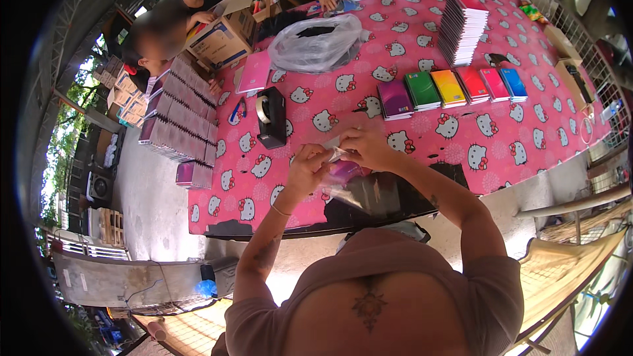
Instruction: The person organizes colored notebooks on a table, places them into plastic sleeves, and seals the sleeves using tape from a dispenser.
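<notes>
Both my hands pinch the edge of a clear plastic bag (366, 196) over the near side of the table. My left hand (310, 168) grips it from the left, fingers closed. Fingers of my right hand (364, 148) close on the same edge, just right of the left hand. A purple item (345, 170), perhaps a notebook, shows through the plastic below my fingers; how much of it is inside the bag I cannot tell. A black tape dispenser (271, 118) stands beyond my left hand. Past my right hand lie stacks of notebooks, including purple (397, 97) and green (421, 89) ones.
A pink cat-print cloth (330, 95) covers the table. Tall notebook stacks line its left edge (178, 115), and another stack (461, 26) stands at the back right. A bundle of clear bags (316, 46) lies near a cardboard box (221, 43). Other people sit across and left.
</notes>
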{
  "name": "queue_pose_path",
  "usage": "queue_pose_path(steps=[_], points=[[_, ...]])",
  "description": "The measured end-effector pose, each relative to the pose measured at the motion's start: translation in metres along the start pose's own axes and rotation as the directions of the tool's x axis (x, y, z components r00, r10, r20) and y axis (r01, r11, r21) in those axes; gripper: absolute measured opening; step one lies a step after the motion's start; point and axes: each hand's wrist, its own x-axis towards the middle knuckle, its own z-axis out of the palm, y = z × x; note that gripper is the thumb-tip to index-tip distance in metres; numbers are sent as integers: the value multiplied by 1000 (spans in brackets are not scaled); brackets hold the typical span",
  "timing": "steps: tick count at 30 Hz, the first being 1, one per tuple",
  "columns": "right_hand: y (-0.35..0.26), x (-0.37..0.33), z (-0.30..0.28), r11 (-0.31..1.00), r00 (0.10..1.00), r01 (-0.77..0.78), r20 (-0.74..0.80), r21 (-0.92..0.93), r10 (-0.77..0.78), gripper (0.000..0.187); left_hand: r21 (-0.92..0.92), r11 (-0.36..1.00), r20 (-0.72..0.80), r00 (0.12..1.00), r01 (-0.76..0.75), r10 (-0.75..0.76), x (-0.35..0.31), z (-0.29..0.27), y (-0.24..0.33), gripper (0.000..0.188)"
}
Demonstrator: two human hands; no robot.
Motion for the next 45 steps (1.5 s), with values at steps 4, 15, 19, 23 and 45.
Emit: queue_pose_path(steps=[4, 15, 19, 23, 45], points=[[2, 9, 6, 983, 988, -150, 46, 102, 146, 21, -80, 974, 86, 975, 210, -203, 16, 5, -12, 41], [38, 30, 30, 752, 910, -397, 119, 526, 397, 45, -372, 847, -337, 795, 379, -504, -27, 28, -145, 58], [24, 33, 42, 796, 899, -421, 86, 435, 429, 39, -6, 509, -219, 495, 861, -841, -75, -61, -235, 36], [44, 13, 42, 655, 836, -463, 47, 597, 547, 38, -784, 121, 166, 394, 609, -904, -38, -35, -228, 23], [17, 7, 45, 679, 736, -439, -199, 588, 647, 50, -45, 986, 660, 746, 158, -90, 121, -22, -46, 31]])
